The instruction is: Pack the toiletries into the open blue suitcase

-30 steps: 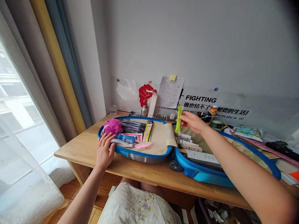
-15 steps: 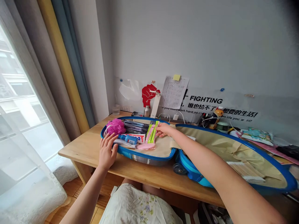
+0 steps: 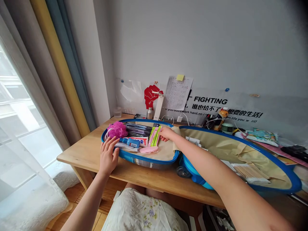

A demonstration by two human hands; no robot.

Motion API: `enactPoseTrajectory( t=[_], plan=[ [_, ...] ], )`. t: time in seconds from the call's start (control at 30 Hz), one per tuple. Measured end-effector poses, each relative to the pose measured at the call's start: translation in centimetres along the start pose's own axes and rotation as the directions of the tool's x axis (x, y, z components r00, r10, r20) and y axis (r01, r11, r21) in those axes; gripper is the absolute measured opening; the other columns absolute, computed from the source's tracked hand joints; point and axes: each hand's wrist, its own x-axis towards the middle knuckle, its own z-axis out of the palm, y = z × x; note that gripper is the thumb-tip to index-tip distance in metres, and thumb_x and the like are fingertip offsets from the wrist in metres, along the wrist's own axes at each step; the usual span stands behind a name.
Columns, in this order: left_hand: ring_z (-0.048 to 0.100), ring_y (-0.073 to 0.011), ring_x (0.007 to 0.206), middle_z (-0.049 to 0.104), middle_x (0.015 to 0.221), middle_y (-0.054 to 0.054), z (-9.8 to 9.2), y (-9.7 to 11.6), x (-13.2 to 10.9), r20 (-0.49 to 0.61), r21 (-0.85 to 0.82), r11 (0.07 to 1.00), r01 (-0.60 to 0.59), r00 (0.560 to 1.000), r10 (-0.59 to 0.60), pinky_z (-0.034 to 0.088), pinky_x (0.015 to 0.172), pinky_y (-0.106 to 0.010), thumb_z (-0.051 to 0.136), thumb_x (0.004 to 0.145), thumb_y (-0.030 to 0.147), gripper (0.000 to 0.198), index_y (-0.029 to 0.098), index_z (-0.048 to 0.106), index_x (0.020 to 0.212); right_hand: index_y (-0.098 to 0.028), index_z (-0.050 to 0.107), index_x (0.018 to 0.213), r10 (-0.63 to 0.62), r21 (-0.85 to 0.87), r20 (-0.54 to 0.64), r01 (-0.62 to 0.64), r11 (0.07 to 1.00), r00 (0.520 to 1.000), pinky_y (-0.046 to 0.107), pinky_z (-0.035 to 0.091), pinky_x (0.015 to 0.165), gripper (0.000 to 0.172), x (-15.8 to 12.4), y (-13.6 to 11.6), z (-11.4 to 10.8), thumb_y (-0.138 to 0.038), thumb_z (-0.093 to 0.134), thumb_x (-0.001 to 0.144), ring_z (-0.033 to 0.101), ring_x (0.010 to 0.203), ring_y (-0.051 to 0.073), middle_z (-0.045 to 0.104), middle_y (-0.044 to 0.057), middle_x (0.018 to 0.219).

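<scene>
A blue suitcase [image 3: 154, 160] lies open on the wooden desk [image 3: 86, 150], with beige lining in both halves. My left hand [image 3: 108, 157] rests on the near left rim of the left half, fingers spread. In that half lie a pink bath puff [image 3: 117, 129], a small blue bottle [image 3: 130, 142], a toothpaste box [image 3: 139, 140], dark packets [image 3: 138, 129], a pink item [image 3: 148, 149] and pink and green narrow packets [image 3: 154, 135]. My right hand [image 3: 166, 133] reaches across, its fingers curled at the green packet's end. White tubes [image 3: 192, 140] lie in the right half.
Curtains and a bright window fill the left side. Against the wall stand a small silver bottle [image 3: 149, 113], cables, an orange-capped bottle [image 3: 222, 115] and a round tin. Printed pouches [image 3: 262, 136] and a dark object [image 3: 295, 150] crowd the desk's right end. A bundle of sticks [image 3: 250, 173] lies in the right half.
My right hand held a green packet up above the right half, then brought it down to the left half beside the pink packet. My left hand stayed on the rim.
</scene>
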Motion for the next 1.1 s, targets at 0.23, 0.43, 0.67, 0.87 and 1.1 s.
enactPoseTrajectory(
  t=[0.23, 0.43, 0.67, 0.87, 1.1],
  plan=[
    [0.043, -0.0276, 0.136, 0.06, 0.134, -0.011, 0.1, 0.0, -0.1, 0.005, 0.002, 1.0, 0.008, 1.0, -0.008, 0.023, 0.118, -0.049, 0.035, 0.099, 0.038, 0.042, 0.021, 0.061, 0.126, -0.012, 0.061, 0.075, -0.017, -0.041, -0.015, 0.017, 0.999, 1.0, 0.024, 0.057, 0.052, 0.026, -0.2, -0.1, -0.2, -0.034, 0.062, 0.09, 0.058, 0.043, 0.007, 0.062, 0.001, 0.06],
    [0.043, -0.028, 0.136, 0.06, 0.133, -0.011, 0.1, 0.0, 0.0, 0.0, 0.008, 1.0, 0.0, 1.0, 0.0, 0.022, 0.118, -0.049, 0.035, 0.099, 0.038, 0.041, 0.021, 0.061, 0.126, -0.012, 0.064, 0.084, -0.024, -0.028, -0.018, 0.024, 0.999, 1.0, 0.02, 0.055, 0.05, 0.03, -0.4, 0.0, -0.3, -0.041, 0.059, 0.091, 0.058, 0.044, 0.008, 0.06, 0.0, 0.054],
    [0.043, -0.028, 0.136, 0.059, 0.135, -0.011, 0.0, -0.1, 0.0, 0.017, -0.001, 1.0, 0.02, 1.0, -0.02, 0.022, 0.118, -0.049, 0.036, 0.098, 0.038, 0.042, 0.021, 0.061, 0.127, -0.011, 0.064, 0.101, -0.034, 0.074, -0.09, 0.041, 0.996, 0.995, 0.022, 0.053, 0.048, 0.03, -1.6, -0.8, -1.7, -0.039, 0.062, 0.089, 0.06, 0.048, 0.011, 0.066, 0.004, 0.063],
    [0.042, -0.0283, 0.136, 0.059, 0.134, -0.011, 0.0, 0.1, 0.0, 0.019, -0.007, 0.999, 0.031, 0.999, -0.031, 0.022, 0.118, -0.05, 0.035, 0.098, 0.038, 0.042, 0.021, 0.062, 0.126, -0.017, 0.055, 0.116, -0.099, 0.256, -0.273, 0.172, 0.951, 0.957, 0.017, 0.054, 0.058, 0.032, -4.9, -0.2, -9.6, -0.041, 0.055, 0.094, 0.063, 0.058, 0.007, 0.071, 0.007, 0.088],
    [0.042, -0.0281, 0.136, 0.059, 0.134, -0.011, -0.1, 0.1, 0.0, 0.019, -0.016, 0.999, 0.033, 0.999, -0.033, 0.021, 0.119, -0.049, 0.037, 0.097, 0.038, 0.042, 0.022, 0.061, 0.127, -0.016, 0.06, 0.113, -0.084, 0.22, -0.303, 0.156, 0.963, 0.949, 0.02, 0.052, 0.069, 0.026, -8.3, 6.7, -15.5, -0.034, 0.05, 0.096, 0.067, 0.069, 0.009, 0.07, 0.011, 0.106]
  ],
)
